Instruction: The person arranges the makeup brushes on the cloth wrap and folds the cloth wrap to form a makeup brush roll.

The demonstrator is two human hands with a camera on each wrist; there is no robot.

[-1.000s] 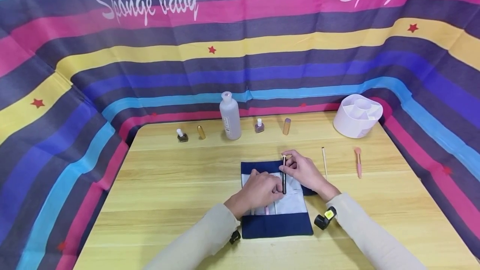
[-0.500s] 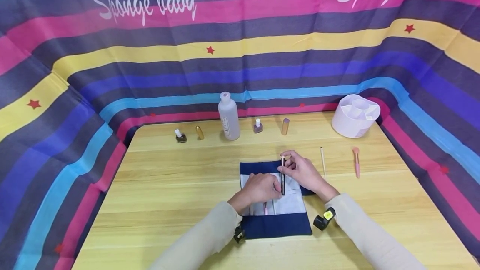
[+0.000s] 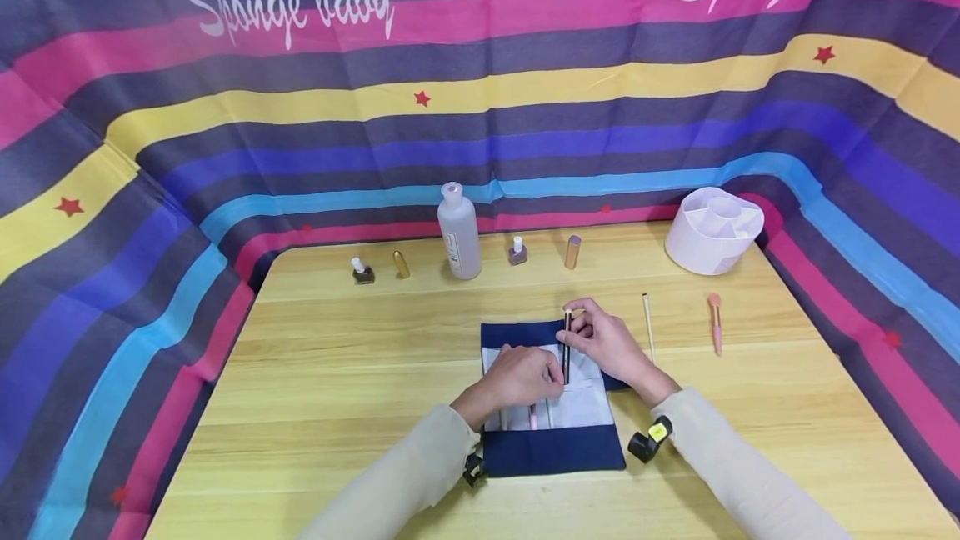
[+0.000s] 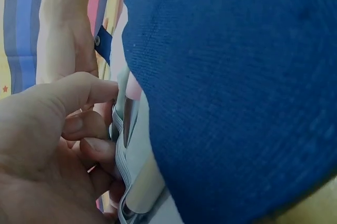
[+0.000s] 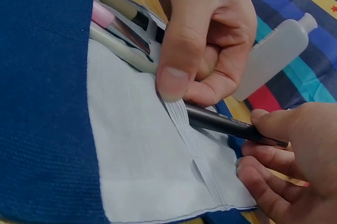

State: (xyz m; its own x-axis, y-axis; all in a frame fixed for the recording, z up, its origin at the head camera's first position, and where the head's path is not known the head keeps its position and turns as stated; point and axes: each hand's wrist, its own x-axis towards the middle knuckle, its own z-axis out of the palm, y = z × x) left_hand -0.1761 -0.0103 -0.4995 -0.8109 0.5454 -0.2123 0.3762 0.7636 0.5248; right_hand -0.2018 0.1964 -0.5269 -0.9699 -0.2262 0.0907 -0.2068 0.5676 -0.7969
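Observation:
A navy brush roll (image 3: 555,450) with a pale lining lies unfolded on the table. My left hand (image 3: 521,375) rests over its middle, and in the right wrist view its thumb and fingers pinch the white elastic band (image 5: 197,155). Between thumb and fingers, my right hand (image 3: 607,344) holds a slim black makeup brush (image 5: 221,122) by its outer end. The brush's other end reaches the band beside my left thumb, where its tip is hidden. Tucked in the roll are a pink-handled brush (image 5: 102,16), a pale handle (image 5: 118,47) and a beige handle (image 5: 116,0).
Right of the roll lie a thin brush (image 3: 648,327) and a pink brush (image 3: 716,325). Along the back stand a clear bottle (image 3: 461,240), nail polish bottles (image 3: 363,271), a gold tube (image 3: 401,264), a lipstick-like tube (image 3: 572,252) and a white organizer (image 3: 708,240).
Both hands keep nearly the same places. Slightly less of the black brush's lower end shows beside my left fingers. The roll and the other items have not moved.

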